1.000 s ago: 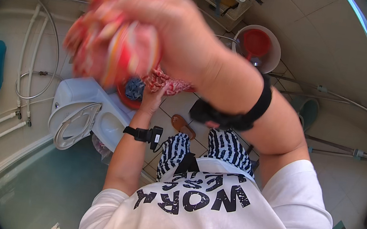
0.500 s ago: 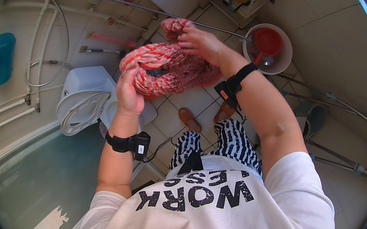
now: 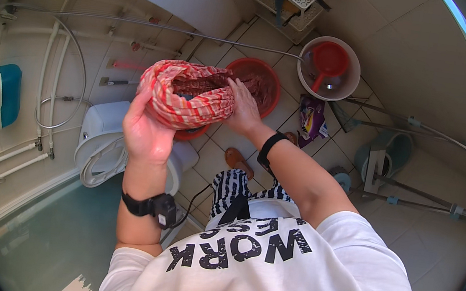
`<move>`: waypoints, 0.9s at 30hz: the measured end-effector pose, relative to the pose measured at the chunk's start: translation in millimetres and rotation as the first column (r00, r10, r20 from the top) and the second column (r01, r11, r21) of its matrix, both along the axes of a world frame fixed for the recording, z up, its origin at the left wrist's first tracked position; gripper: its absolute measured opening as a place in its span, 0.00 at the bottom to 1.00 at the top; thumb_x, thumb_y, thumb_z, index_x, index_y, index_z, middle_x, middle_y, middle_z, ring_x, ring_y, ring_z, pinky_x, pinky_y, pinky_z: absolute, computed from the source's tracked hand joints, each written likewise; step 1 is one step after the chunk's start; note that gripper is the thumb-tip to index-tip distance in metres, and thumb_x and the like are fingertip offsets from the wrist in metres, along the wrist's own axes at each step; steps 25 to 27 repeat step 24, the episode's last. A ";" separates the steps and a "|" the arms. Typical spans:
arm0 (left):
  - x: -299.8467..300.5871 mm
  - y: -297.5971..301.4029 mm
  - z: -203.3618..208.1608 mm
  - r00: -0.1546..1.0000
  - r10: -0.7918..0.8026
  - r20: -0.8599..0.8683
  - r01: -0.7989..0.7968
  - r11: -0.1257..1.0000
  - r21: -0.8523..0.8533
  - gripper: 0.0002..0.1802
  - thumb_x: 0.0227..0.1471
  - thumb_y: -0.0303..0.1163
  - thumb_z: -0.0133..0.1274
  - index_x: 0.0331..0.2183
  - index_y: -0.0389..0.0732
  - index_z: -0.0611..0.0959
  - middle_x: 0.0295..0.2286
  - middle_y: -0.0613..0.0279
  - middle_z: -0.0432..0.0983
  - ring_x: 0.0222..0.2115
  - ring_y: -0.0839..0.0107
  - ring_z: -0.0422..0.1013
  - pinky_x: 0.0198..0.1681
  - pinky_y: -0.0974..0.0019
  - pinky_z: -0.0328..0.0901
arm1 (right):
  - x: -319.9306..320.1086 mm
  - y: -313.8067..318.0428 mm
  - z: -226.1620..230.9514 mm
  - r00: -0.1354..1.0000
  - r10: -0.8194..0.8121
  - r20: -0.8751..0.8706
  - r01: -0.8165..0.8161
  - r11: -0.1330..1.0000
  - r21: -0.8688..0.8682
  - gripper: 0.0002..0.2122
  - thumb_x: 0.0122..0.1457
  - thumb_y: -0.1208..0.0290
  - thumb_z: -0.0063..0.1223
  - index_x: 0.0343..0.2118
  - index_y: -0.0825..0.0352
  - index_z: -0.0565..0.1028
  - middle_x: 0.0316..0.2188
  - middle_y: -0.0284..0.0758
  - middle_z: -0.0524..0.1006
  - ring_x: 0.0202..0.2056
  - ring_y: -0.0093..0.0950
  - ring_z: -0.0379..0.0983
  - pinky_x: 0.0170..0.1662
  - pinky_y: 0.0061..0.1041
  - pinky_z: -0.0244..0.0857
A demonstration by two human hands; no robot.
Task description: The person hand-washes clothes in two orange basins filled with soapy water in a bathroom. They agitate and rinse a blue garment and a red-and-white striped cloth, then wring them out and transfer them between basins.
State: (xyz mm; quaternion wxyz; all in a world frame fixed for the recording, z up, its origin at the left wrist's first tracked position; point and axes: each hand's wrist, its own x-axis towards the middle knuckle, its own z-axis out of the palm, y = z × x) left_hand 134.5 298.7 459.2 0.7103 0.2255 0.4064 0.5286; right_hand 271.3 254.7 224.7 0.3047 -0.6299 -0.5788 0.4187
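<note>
A red-and-white checked cloth [image 3: 190, 112], gathered into a loose ring with an opening in its middle, is held up between my two hands. My left hand [image 3: 150, 134] grips its left side, the thumb along the outside and the other fingers hidden by the fabric. On the right edge, my right hand [image 3: 243, 106] is closed on the cloth, with its fingertips over the rim. Behind it on the floor stands a red basin [image 3: 275, 83] with more wet-looking reddish fabric inside. Part of another red rim [image 3: 190, 135] shows just below the cloth.
A white bucket [image 3: 350, 84] with a red dipper [image 3: 329, 61] stands farther right, near a purple packet [image 3: 312, 121]. Mop poles [image 3: 420, 125] lean at the right. A white toilet [image 3: 105, 127] and a water-filled tub [image 3: 49, 227] are at left; a shower hose [image 3: 160, 27] crosses above.
The bunched cloth has been spread into a rounder ring, and its raised far end has come down. My right hand has moved nearer to me, onto the ring's right edge.
</note>
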 end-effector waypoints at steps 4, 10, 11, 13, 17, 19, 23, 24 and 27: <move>1.6 -0.2 34.0 0.998 -0.017 0.068 0.012 0.997 0.081 0.25 0.62 0.32 0.45 0.59 0.36 0.68 0.55 0.53 0.70 0.56 0.59 0.66 0.61 0.50 0.59 | 8.4 8.4 -32.1 0.999 0.049 0.002 -0.049 0.998 -0.030 0.40 0.46 0.55 0.69 0.62 0.57 0.62 0.66 0.44 0.58 0.68 0.45 0.50 0.67 0.46 0.49; -32.9 29.4 64.1 0.950 -0.204 0.236 0.183 0.977 0.109 0.27 0.62 0.34 0.45 0.59 0.33 0.67 0.52 0.48 0.73 0.55 0.57 0.68 0.61 0.49 0.58 | 8.5 5.3 -63.5 0.994 0.014 -0.105 -0.022 0.997 -0.080 0.24 0.55 0.60 0.63 0.54 0.59 0.73 0.58 0.43 0.70 0.62 0.43 0.62 0.64 0.34 0.57; -44.0 36.7 65.8 0.924 -0.245 0.292 0.215 0.968 0.133 0.27 0.63 0.34 0.44 0.60 0.33 0.66 0.53 0.47 0.72 0.56 0.56 0.67 0.62 0.48 0.56 | 1.4 9.2 -61.2 0.965 -0.008 -0.262 -0.030 0.990 -0.140 0.21 0.57 0.61 0.60 0.53 0.60 0.74 0.57 0.42 0.72 0.60 0.40 0.65 0.62 0.32 0.59; -59.0 57.0 63.5 0.900 -0.231 0.369 0.218 0.973 0.078 0.28 0.62 0.34 0.44 0.60 0.32 0.66 0.57 0.46 0.68 0.59 0.56 0.64 0.65 0.50 0.54 | -4.1 8.8 -50.9 0.773 -0.173 -0.611 0.051 0.976 -0.212 0.16 0.61 0.64 0.56 0.51 0.63 0.76 0.53 0.39 0.76 0.55 0.34 0.71 0.59 0.28 0.62; -61.5 92.2 22.4 0.850 -0.330 0.411 0.353 0.935 0.021 0.29 0.60 0.32 0.44 0.60 0.30 0.65 0.58 0.47 0.67 0.60 0.57 0.63 0.66 0.54 0.53 | 27.5 -16.5 -17.3 0.573 -0.582 -0.577 0.369 0.812 -0.452 0.14 0.66 0.68 0.47 0.50 0.69 0.76 0.49 0.32 0.78 0.49 0.23 0.73 0.54 0.25 0.66; -91.0 120.2 -10.8 0.791 -0.390 0.472 0.435 0.900 0.015 0.28 0.60 0.32 0.44 0.59 0.30 0.68 0.56 0.48 0.69 0.59 0.58 0.64 0.65 0.55 0.54 | 23.2 -17.5 11.2 0.600 -0.638 -0.482 0.413 0.763 -0.497 0.15 0.65 0.68 0.48 0.50 0.69 0.76 0.49 0.33 0.78 0.49 0.24 0.74 0.53 0.24 0.65; -106.2 152.5 -85.1 0.702 -0.408 0.584 0.482 0.876 0.033 0.19 0.58 0.30 0.47 0.49 0.31 0.76 0.48 0.52 0.77 0.51 0.62 0.71 0.61 0.58 0.60 | 4.1 -3.9 64.3 0.547 -0.521 -0.655 0.482 0.836 -0.262 0.16 0.64 0.67 0.47 0.50 0.69 0.76 0.49 0.35 0.79 0.48 0.26 0.76 0.53 0.25 0.67; -84.6 151.3 -102.4 0.732 -0.388 0.560 0.473 0.881 -0.007 0.18 0.58 0.30 0.47 0.48 0.31 0.77 0.48 0.52 0.77 0.51 0.61 0.71 0.61 0.58 0.60 | 27.9 -9.9 81.8 0.501 -0.474 -0.724 0.447 0.858 -0.252 0.17 0.64 0.66 0.47 0.51 0.69 0.75 0.50 0.36 0.78 0.50 0.27 0.75 0.55 0.27 0.66; -84.6 151.3 -102.4 0.732 -0.388 0.560 0.473 0.881 -0.007 0.18 0.58 0.30 0.47 0.48 0.31 0.77 0.48 0.52 0.77 0.51 0.61 0.71 0.61 0.58 0.60 | 27.9 -9.9 81.8 0.501 -0.474 -0.724 0.447 0.858 -0.252 0.17 0.64 0.66 0.47 0.51 0.69 0.75 0.50 0.36 0.78 0.50 0.27 0.75 0.55 0.27 0.66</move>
